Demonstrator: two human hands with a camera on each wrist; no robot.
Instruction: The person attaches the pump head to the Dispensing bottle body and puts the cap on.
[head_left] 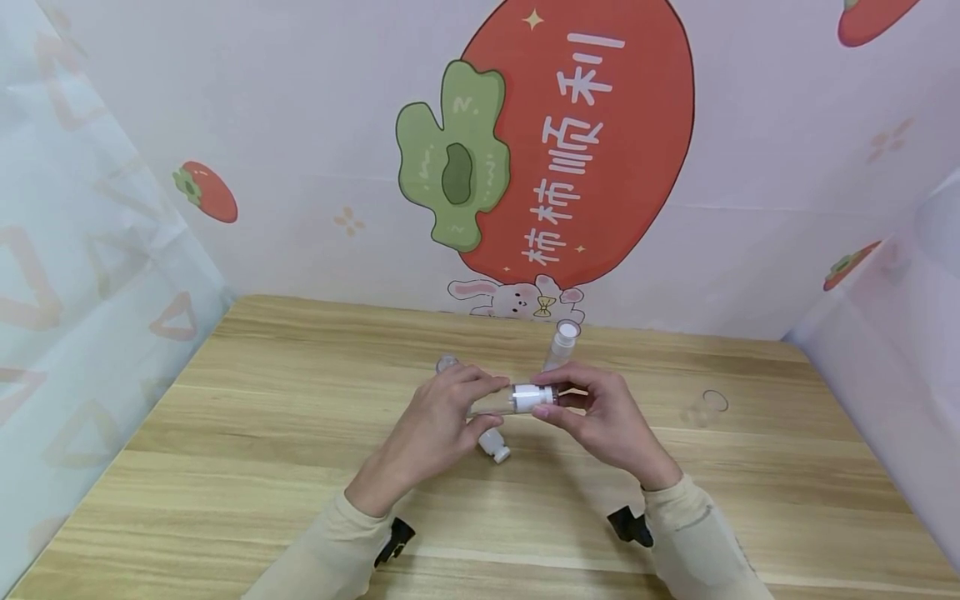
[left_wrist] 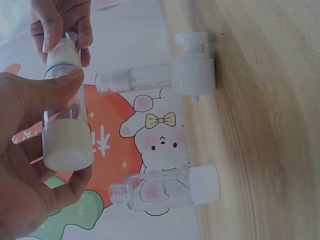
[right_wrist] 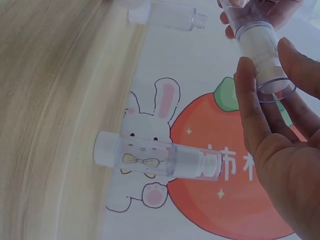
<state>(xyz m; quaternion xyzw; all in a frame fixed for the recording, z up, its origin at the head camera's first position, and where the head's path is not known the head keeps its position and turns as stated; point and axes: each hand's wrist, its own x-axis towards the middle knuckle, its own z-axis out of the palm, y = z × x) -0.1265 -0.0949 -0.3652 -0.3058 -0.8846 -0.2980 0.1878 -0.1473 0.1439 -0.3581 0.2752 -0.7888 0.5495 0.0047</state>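
Both hands hold one clear pump bottle (head_left: 531,398), lying sideways above the table. My left hand (head_left: 442,421) grips its body near the white base, fingers curled round it in the left wrist view. The right hand (head_left: 606,421) pinches the other end, where a clear cap (right_wrist: 276,91) covers the white pump top. A second capped pump bottle (right_wrist: 160,159) stands upright on the table behind the hands. Behind the left hand stands a bottle without a pump (left_wrist: 160,189), its threaded neck bare. A white pump head (head_left: 493,446) is on the table below the held bottle.
A loose clear cap (head_left: 708,408) is on the wooden table (head_left: 225,467) to the right of the right hand. At the table's back edge rises a wall covering (head_left: 315,108) printed with persimmons and a rabbit. Similar sheets close off both sides.
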